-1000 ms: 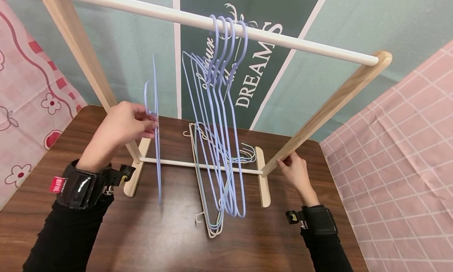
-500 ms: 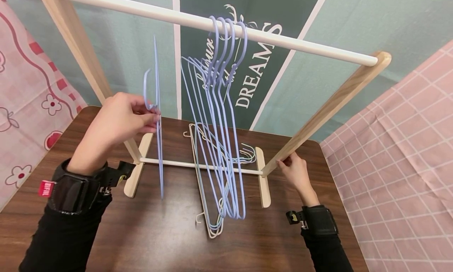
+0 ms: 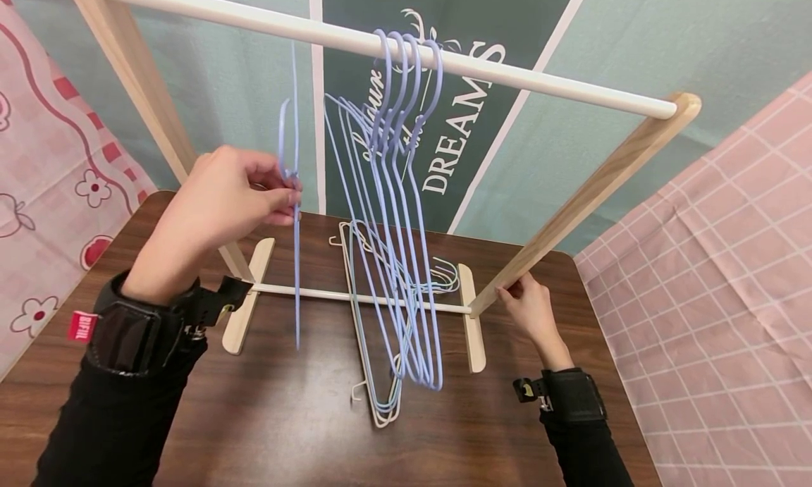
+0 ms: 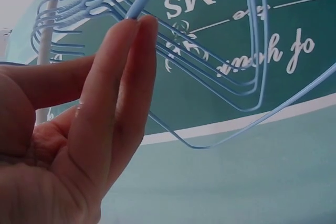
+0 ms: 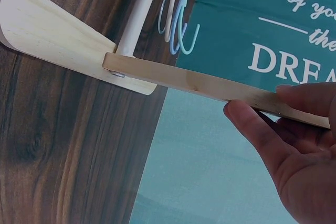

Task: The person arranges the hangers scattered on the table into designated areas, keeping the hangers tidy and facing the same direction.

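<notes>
My left hand [image 3: 231, 191] pinches a lavender-blue clothes hanger [image 3: 297, 275] near the base of its hook. The hanger is seen nearly edge-on, its hook standing below the white top rail [image 3: 254, 20] of a clothes rack and apart from it. Several matching hangers [image 3: 415, 191] hang by their hooks near the rail's middle, to the right. In the left wrist view, thumb and fingers [image 4: 113, 93] meet on the hanger wire. My right hand [image 3: 531, 311] grips the rack's right wooden post [image 3: 590, 187] low down; the right wrist view shows thumb and fingers on both sides of that post [image 5: 194, 83].
White and pale-blue hangers [image 3: 374, 395] lie in a pile on the brown wooden table [image 3: 254, 430], beneath the hanging ones. A thin lower bar [image 3: 323, 294] joins the rack's feet. A printed green cloth [image 3: 482, 134] hangs behind, with pink cloths on both sides.
My left hand has raised the hanger and shifted it right, so its hook is now nearer the top rail. The right hand stays on the post.
</notes>
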Available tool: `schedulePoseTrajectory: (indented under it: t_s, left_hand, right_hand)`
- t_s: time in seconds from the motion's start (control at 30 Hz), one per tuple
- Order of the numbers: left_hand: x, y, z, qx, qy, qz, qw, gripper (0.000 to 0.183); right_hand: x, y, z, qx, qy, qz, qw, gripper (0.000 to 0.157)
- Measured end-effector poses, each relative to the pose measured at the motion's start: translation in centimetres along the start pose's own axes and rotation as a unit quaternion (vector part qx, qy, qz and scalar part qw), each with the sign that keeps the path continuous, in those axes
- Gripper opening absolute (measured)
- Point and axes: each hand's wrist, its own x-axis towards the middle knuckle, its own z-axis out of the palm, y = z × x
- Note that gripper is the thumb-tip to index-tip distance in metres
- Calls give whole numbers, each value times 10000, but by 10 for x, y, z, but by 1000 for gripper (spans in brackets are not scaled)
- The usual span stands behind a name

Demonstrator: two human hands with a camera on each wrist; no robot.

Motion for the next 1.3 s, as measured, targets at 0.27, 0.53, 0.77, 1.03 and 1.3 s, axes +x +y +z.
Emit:
schedulePoseTrajectory:
  t_s: [0.27,0.53,0.77,1.03,1.3]
  left_hand:
    - [3,15,0,222,-88,111,9997,10]
    - [4,30,-1,188,-113,183,9996,11]
    - [6,39,0,53,-144,245,9996,10]
    - [15,40,-3,172,-173,341,9991,10]
    - [29,36,-5,-42,-252,372,9990,13]
  right_hand:
    - [0,1,1,-20,23,-28,10000,24]
    - [0,1,0,-11,48,-94,9999,24]
    - [0,3,1,-22,64,-78,9999,24]
    - [0,1,1,12,67,-6,10000,22]
    - [0,1,0,-33,49,-46,10000,22]
